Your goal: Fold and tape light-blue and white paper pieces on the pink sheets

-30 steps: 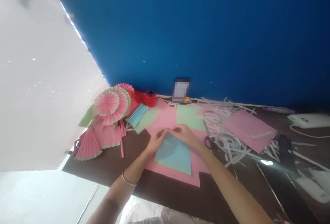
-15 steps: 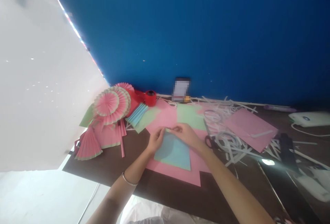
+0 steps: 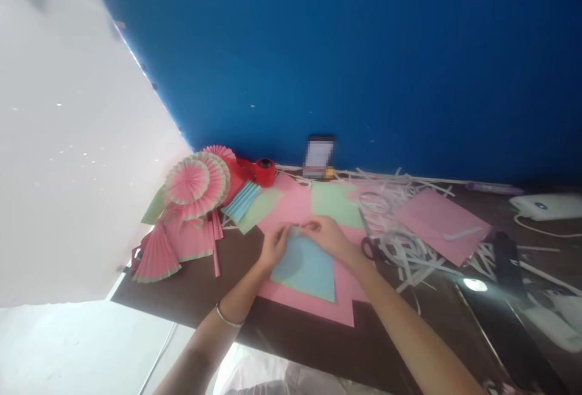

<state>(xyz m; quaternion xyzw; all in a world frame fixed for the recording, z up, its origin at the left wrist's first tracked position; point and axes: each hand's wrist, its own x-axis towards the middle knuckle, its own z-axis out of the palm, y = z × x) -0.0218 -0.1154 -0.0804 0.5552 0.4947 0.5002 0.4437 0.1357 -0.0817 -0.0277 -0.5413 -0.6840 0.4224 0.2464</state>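
A light blue sheet of paper (image 3: 304, 267) with a greenish lower edge lies over a larger pink sheet (image 3: 313, 310). Both of my hands pinch its far edge, fingertips close together. My left hand (image 3: 274, 246) grips the far left corner, thumb and fingers pressed together. From the right, my right hand (image 3: 330, 237) holds the same edge; the exact fold under the fingers is too small to make out. Beyond the hands lie a green sheet (image 3: 336, 204) and more pink paper (image 3: 291, 204). A blue pleated strip (image 3: 242, 201) rests to the left.
Pink pleated paper fans (image 3: 188, 181) are piled at the left beside a red tape roll (image 3: 265, 172). Scissors (image 3: 370, 249), clear tape rolls (image 3: 402, 248), white paper strips and a pink sheet (image 3: 443, 225) cover the right. A blue wall (image 3: 341, 49) borders the table's back.
The hands stay at the far edge of the blue sheet, fingers shifted very slightly. The greenish bit seen between the fingertips is now hardly visible. Everything else is unchanged.
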